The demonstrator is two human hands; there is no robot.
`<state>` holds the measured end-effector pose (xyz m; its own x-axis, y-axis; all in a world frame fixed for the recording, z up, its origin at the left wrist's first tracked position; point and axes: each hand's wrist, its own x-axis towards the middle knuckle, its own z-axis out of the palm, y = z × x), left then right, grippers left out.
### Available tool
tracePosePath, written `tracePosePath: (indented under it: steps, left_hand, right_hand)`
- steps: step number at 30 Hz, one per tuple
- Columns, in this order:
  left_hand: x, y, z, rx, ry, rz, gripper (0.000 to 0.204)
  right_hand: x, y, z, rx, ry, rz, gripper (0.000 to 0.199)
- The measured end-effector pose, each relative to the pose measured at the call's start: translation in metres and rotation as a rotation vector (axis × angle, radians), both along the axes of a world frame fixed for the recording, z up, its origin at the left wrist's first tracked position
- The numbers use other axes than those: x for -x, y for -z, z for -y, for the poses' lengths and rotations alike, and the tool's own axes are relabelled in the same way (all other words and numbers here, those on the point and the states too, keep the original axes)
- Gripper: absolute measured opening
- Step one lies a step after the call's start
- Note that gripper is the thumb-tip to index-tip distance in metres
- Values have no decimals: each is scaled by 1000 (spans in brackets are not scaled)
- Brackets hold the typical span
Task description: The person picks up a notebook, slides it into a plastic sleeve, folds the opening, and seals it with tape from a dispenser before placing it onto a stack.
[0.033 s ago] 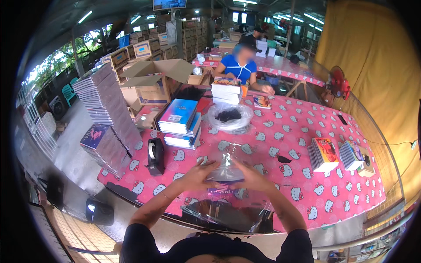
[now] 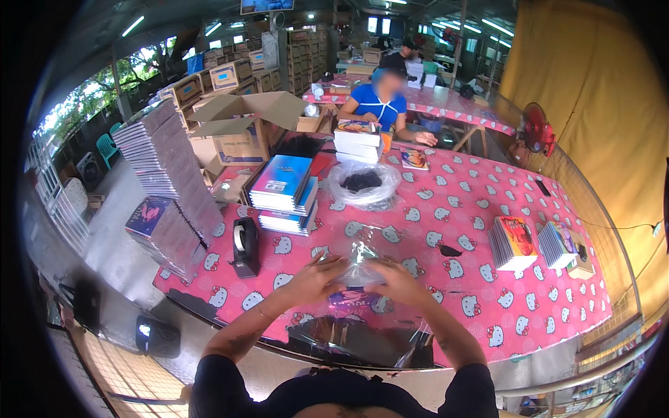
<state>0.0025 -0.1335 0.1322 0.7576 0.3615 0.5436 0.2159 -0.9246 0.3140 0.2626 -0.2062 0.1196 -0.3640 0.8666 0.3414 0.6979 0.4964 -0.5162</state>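
Observation:
A notebook with a dark purple cover (image 2: pixel 350 297) lies at the near edge of the table, in front of me. Clear plastic film (image 2: pixel 361 252) is spread under and around it, crumpled and shiny on the far side. My left hand (image 2: pixel 319 279) grips the film by the notebook's far left corner, fingers curled inward. At the far right corner, my right hand (image 2: pixel 397 281) has its bent fingers on the same film. Between both hands the film is gathered; the exact fingertip hold is blurred. A black tape dispenser (image 2: pixel 244 249) stands left of my left hand.
Tall stacks of wrapped notebooks (image 2: pixel 167 164) rise at the left. Blue notebooks (image 2: pixel 282 182) and a plastic bag with black contents (image 2: pixel 364 182) stand beyond my hands. More books (image 2: pixel 514 244) sit at the right. Across the pink table (image 2: pixel 446 209), a person in blue (image 2: pixel 380 104) sits.
My right hand's fingers have drawn in slightly on the film, nearer the notebook. My left hand has barely moved. The whole view has shifted a little.

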Motion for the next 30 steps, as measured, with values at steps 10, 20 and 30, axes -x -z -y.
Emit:
tracePosePath:
  steps: [10, 20, 30]
  left_hand:
    - [-17, 10, -14, 211, -192, -121, 26]
    - [-23, 40, -89, 897, 10, -210, 43]
    - [20, 98, -138, 765, -597, 504, 26]
  right_hand:
    - [5, -12, -32, 194, -8, 50, 31]
    - [-28, 34, -79, 503, -10, -482, 39]
    - [-11, 29, -60, 510, 120, -597, 32]
